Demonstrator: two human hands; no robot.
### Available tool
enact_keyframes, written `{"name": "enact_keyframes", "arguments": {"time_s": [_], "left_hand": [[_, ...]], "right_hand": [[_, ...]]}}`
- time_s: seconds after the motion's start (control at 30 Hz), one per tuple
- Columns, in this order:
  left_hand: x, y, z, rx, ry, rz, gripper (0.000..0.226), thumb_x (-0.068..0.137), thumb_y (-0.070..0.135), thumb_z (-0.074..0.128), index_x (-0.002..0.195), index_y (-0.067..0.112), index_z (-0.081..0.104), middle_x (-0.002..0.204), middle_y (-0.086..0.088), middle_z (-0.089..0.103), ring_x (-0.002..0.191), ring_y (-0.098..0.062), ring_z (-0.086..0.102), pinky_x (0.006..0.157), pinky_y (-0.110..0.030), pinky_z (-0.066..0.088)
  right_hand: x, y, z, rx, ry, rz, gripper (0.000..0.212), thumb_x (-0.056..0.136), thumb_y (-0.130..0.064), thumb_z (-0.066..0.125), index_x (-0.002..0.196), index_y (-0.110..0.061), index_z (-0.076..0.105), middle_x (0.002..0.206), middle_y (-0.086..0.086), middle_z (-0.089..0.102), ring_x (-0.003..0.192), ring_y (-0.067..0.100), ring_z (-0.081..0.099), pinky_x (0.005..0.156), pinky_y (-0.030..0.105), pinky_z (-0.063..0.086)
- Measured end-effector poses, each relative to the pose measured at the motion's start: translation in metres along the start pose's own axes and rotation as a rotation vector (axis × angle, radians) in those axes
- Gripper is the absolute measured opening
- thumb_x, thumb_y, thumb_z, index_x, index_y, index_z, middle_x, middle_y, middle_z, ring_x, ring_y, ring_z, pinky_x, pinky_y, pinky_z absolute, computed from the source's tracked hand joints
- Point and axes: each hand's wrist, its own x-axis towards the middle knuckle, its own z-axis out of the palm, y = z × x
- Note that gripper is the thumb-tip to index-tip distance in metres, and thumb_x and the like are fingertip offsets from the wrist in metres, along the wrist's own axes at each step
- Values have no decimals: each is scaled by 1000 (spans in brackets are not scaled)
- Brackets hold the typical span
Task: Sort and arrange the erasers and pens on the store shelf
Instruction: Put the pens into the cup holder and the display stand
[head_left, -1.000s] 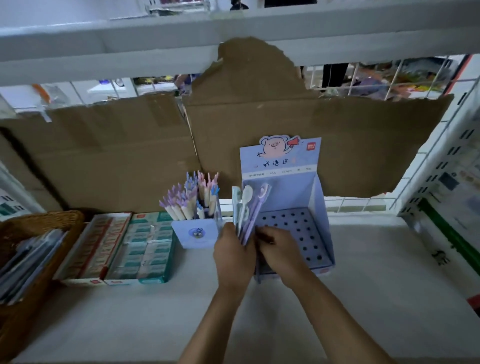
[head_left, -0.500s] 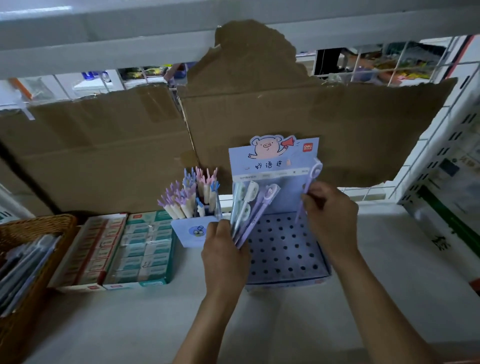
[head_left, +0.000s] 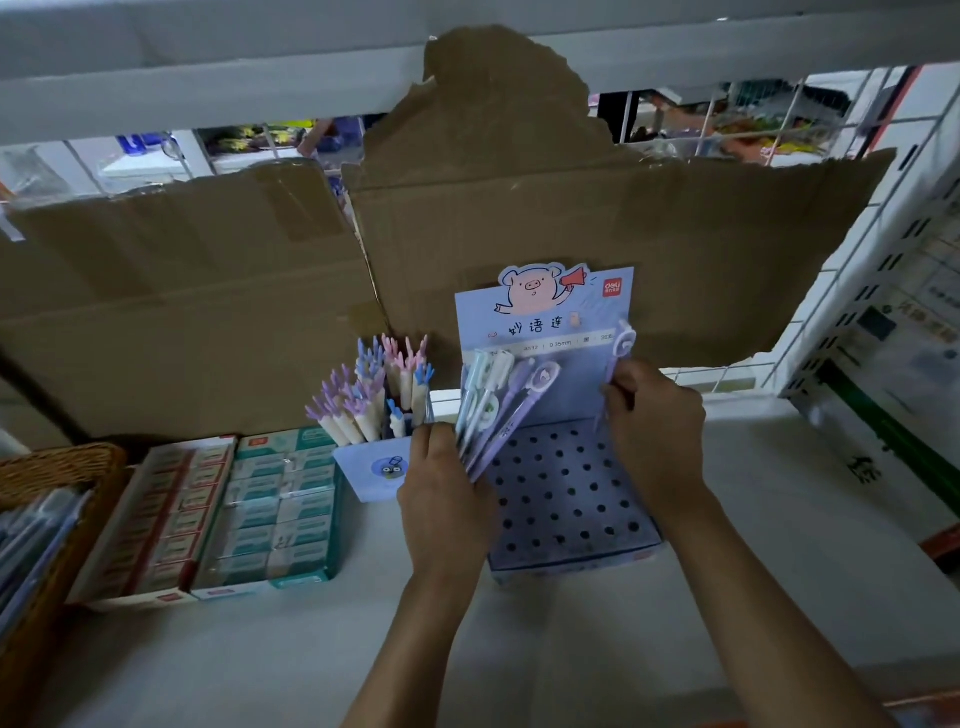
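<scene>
Filling the holed display box (head_left: 566, 499) is the step in hand: the left hand (head_left: 447, 499) grips a fan of pens (head_left: 493, 410) at its 10 o'clock corner, and the right hand (head_left: 654, 421) pinches a single pen (head_left: 618, 358) over 1 o'clock. Next, I judge, this pen's tip must find a hole.

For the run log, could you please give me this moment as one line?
left hand: holds pen bundle | right hand: pinches one pen over holed display box | visible holes: empty

We look from a single wide-angle head camera, forward and down, close over the shelf (head_left: 831, 519), facing its cardboard back (head_left: 623, 218).
</scene>
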Motion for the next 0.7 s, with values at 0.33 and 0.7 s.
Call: {"name": "enact_keyframes", "arguments": {"time_s": [0.33, 0.7], "left_hand": [[-1, 1, -3, 11, -2, 11, 24, 78, -7, 55, 100, 0, 55, 107, -12, 55, 89, -35, 55, 59, -27, 28], [-3, 3, -2, 24, -1, 21, 22, 79, -5, 56, 101, 0, 56, 108, -11, 55, 87, -34, 55, 56, -23, 21]], "right_hand": [[-6, -6, -7, 17, 43, 6, 6, 85, -9, 67, 81, -5, 69, 68, 6, 67, 57, 10, 49, 56, 8, 25], [-4, 7, -13, -83, -13, -57, 7, 83, -15, 71, 79, -9, 69, 65, 6, 68, 51, 23, 59, 58, 20, 35]]}}
